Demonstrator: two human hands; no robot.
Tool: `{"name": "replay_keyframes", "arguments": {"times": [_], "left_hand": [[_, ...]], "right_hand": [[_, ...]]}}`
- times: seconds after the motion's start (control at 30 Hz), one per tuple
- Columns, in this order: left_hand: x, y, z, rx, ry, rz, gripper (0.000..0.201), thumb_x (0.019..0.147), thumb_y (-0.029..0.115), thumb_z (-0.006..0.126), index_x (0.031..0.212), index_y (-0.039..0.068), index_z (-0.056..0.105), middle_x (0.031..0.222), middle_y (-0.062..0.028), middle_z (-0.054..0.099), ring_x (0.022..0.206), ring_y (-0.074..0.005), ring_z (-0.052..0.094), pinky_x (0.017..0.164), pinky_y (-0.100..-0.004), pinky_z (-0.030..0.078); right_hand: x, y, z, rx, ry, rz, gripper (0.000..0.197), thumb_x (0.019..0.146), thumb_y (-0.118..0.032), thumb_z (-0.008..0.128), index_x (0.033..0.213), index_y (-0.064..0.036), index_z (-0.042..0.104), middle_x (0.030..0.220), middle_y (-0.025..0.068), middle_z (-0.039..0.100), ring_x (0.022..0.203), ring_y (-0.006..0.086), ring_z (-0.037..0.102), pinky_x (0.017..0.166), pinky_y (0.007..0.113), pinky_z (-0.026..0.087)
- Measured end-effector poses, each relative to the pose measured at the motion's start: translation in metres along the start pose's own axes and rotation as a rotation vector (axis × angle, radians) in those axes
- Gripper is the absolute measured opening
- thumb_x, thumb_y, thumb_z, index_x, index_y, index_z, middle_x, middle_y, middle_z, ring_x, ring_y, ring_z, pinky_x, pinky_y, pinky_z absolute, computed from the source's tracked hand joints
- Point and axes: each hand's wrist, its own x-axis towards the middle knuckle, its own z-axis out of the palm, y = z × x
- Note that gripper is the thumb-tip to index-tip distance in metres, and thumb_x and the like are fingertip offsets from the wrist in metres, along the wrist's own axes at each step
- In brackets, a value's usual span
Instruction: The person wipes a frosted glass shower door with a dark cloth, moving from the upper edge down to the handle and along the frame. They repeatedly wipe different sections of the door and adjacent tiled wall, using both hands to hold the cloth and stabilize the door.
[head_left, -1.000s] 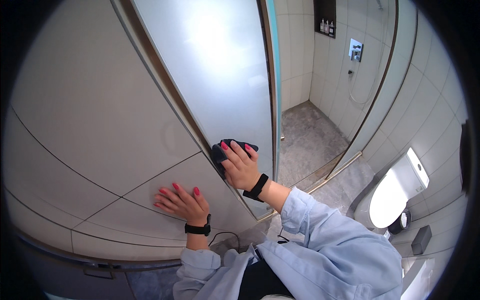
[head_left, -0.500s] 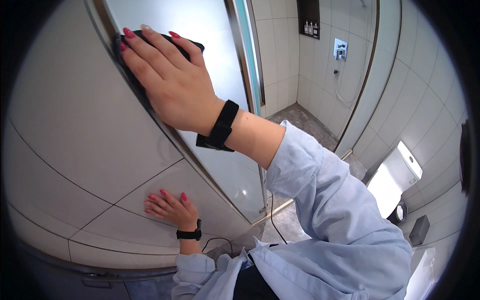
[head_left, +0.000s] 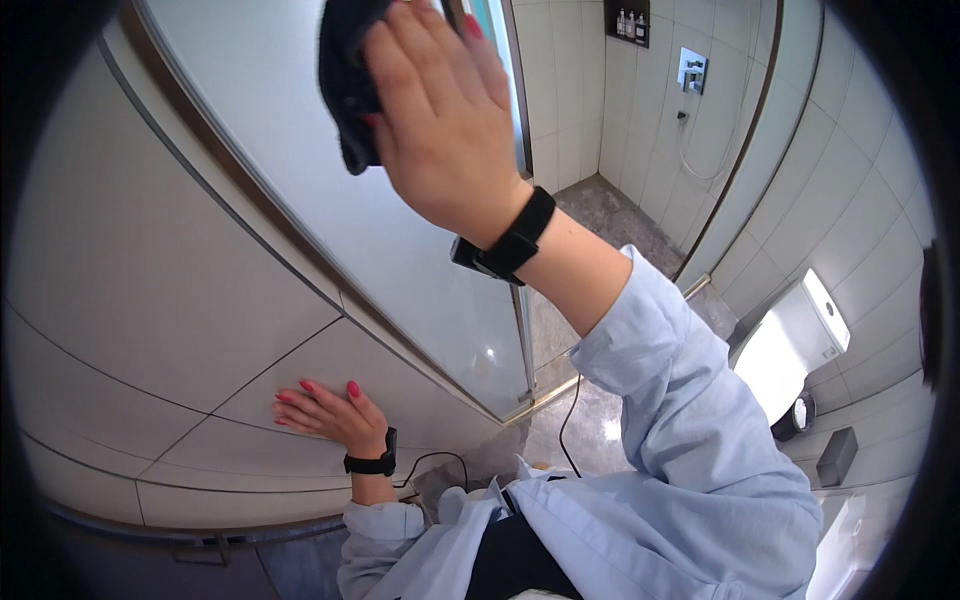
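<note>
My right hand (head_left: 450, 150) is raised at the top middle, its fingers pressed over a dark cloth (head_left: 345, 85). The cloth lies against a frosted glass panel (head_left: 450, 300) and hangs out past the left side of my fingers. Part of it is hidden under my palm. Lower left, my left hand (head_left: 335, 415) rests flat on the pale tiled wall (head_left: 160, 260), fingers stretched out and holding nothing. Each wrist has a black strap around it.
Beyond the glass lies a shower area with a chrome mixer (head_left: 692, 72) and a niche of several bottles (head_left: 632, 25). A white toilet (head_left: 785, 345) stands at right, with a small bin (head_left: 797, 415) beside it. A black cable (head_left: 565, 435) runs across the floor.
My right hand has moved right and up with the cloth, from the panel's left edge onto the glass. My left hand stays on the wall, shifted slightly in view.
</note>
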Motion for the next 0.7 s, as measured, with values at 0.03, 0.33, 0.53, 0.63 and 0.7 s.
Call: {"name": "replay_keyframes", "arguments": {"times": [0.03,0.33,0.53,0.63,0.7], "left_hand": [[0.000,0.000,0.000,0.004,0.002,-0.001,0.068,0.106,0.042,0.033,0.160,0.004,0.015,0.166,-0.0229,0.001,0.152,-0.0460,-0.006,0.118,-0.0628,-0.005],[0.002,0.002,0.000,0.046,0.021,0.000,0.070,0.106,0.045,0.031,0.160,0.005,0.014,0.166,-0.0253,0.004,0.152,-0.0471,-0.001,0.119,-0.0613,-0.003],[0.002,0.002,-0.002,0.069,0.007,0.018,0.071,0.105,0.043,0.033,0.159,0.002,0.014,0.165,-0.0280,0.004,0.152,-0.0484,0.000,0.119,-0.0622,-0.002],[0.003,0.001,0.000,0.073,0.019,0.013,0.070,0.105,0.043,0.033,0.159,0.001,0.015,0.165,-0.0282,0.005,0.152,-0.0486,0.001,0.119,-0.0625,-0.001],[0.003,0.001,0.000,0.073,0.022,0.016,0.070,0.106,0.042,0.033,0.159,0.001,0.015,0.165,-0.0280,0.005,0.152,-0.0485,0.002,0.119,-0.0625,-0.001]], "right_hand": [[-0.006,-0.004,-0.004,0.119,0.005,0.102,0.055,0.094,-0.010,0.050,0.148,-0.0032,0.041,0.153,0.0173,0.043,0.145,0.0303,0.039,0.117,0.047,0.024],[-0.010,-0.060,-0.079,0.762,-0.371,0.721,0.058,0.086,-0.027,0.064,0.142,-0.0145,0.056,0.159,0.0219,0.033,0.148,0.0392,0.029,0.117,0.051,0.009],[0.009,-0.087,-0.094,0.948,-0.336,0.621,0.053,0.088,-0.030,0.063,0.141,-0.0248,0.059,0.157,0.0114,0.042,0.146,0.0318,0.034,0.117,0.048,0.011],[-0.001,-0.095,-0.101,0.928,-0.363,0.589,0.053,0.088,-0.028,0.063,0.140,-0.0249,0.059,0.155,0.0072,0.045,0.145,0.0281,0.037,0.118,0.046,0.012],[-0.016,-0.095,-0.104,0.925,-0.387,0.541,0.053,0.088,-0.027,0.063,0.141,-0.0256,0.057,0.154,0.0036,0.047,0.142,0.0242,0.042,0.118,0.043,0.015]]}}
